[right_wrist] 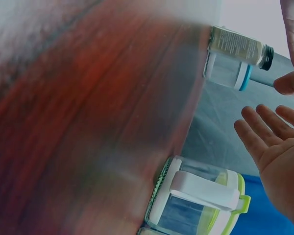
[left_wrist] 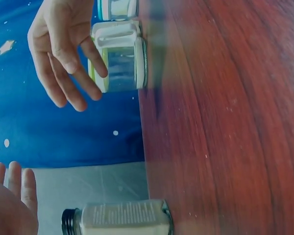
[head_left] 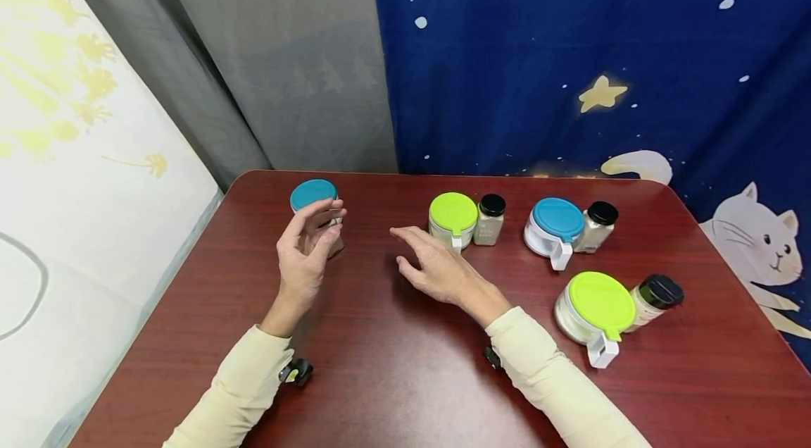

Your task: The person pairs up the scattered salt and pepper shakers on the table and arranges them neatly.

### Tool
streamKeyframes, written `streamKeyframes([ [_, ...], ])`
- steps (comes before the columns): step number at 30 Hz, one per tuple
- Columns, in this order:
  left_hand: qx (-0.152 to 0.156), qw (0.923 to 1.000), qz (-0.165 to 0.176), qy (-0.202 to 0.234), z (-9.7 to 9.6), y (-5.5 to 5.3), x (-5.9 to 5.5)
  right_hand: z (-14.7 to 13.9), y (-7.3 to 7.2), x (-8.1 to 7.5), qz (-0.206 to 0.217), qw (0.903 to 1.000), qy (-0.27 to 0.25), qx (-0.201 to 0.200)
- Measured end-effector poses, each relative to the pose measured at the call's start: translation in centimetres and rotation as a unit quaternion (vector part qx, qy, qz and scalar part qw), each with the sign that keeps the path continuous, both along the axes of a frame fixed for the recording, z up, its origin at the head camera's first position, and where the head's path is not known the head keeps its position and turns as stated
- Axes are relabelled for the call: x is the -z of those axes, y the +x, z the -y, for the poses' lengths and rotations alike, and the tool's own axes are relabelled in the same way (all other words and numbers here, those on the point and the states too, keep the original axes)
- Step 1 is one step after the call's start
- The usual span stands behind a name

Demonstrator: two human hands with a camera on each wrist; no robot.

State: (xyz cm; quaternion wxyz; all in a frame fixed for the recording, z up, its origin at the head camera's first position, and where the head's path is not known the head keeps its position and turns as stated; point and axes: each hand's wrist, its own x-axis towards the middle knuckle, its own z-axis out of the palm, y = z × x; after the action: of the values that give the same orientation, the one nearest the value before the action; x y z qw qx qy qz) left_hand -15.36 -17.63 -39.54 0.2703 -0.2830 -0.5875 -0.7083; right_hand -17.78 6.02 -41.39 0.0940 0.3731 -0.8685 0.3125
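Note:
My left hand (head_left: 299, 265) is raised near the far left of the table, fingers loosely bent and holding nothing. Behind it stands a jar with a blue lid (head_left: 313, 192); a shaker bottle (head_left: 336, 246) beside the jar is mostly hidden by the fingers. The right wrist view shows this black-capped bottle (right_wrist: 237, 47) standing apart from either hand. My right hand (head_left: 437, 270) hovers over the middle, fingers extended toward the left and gripping nothing. Just beyond it is a green-lidded jar (head_left: 453, 214) with a white handle, next to a black-capped shaker bottle (head_left: 489, 221).
Further right, a blue-lidded jar (head_left: 556, 222) stands against a black-capped bottle (head_left: 594, 228). Nearer on the right are another green-lidded jar (head_left: 598, 310) and a bottle (head_left: 654, 300). Curtains (head_left: 507, 60) hang behind the reddish-brown table (head_left: 380, 377).

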Motion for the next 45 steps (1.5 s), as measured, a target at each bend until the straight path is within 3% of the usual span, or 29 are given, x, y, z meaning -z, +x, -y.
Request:
streamKeyframes([
  [7,-0.004,0.9995,-0.005,0.029,1.3,0.3,0.3,1.1,0.2,-0.4,0.019,0.9996,0.022,-0.003],
  [14,-0.066,0.996,-0.009,0.061,2.7,0.2,0.4,2.4,0.6,-0.5,0.048,0.9978,0.039,-0.022],
  [23,-0.116,0.989,0.034,0.085,5.1,-0.9,1.6,3.2,1.2,-0.2,0.052,0.9967,0.048,-0.04],
  [26,-0.145,0.9855,0.069,0.054,6.1,-1.4,2.1,3.4,1.3,0.0,0.055,0.9964,0.047,-0.044],
  [29,-0.182,0.974,0.136,-0.009,7.1,-1.9,2.3,3.6,1.4,0.2,0.057,0.9956,0.054,-0.051],
  [33,-0.201,0.9401,0.246,-0.124,8.0,-2.6,2.4,4.0,1.5,0.4,0.056,0.9947,0.064,-0.057],
  [36,-0.177,0.9184,0.294,-0.196,8.5,-3.1,2.5,4.6,1.4,0.4,0.048,0.9949,0.065,-0.059],
  [38,-0.157,0.9123,0.302,-0.229,8.8,-3.6,2.7,5.2,1.3,0.4,0.042,0.9953,0.063,-0.06],
  [45,-0.101,0.9039,0.299,-0.289,9.8,-4.9,3.4,6.8,1.0,0.1,0.056,0.9955,0.057,-0.051],
])
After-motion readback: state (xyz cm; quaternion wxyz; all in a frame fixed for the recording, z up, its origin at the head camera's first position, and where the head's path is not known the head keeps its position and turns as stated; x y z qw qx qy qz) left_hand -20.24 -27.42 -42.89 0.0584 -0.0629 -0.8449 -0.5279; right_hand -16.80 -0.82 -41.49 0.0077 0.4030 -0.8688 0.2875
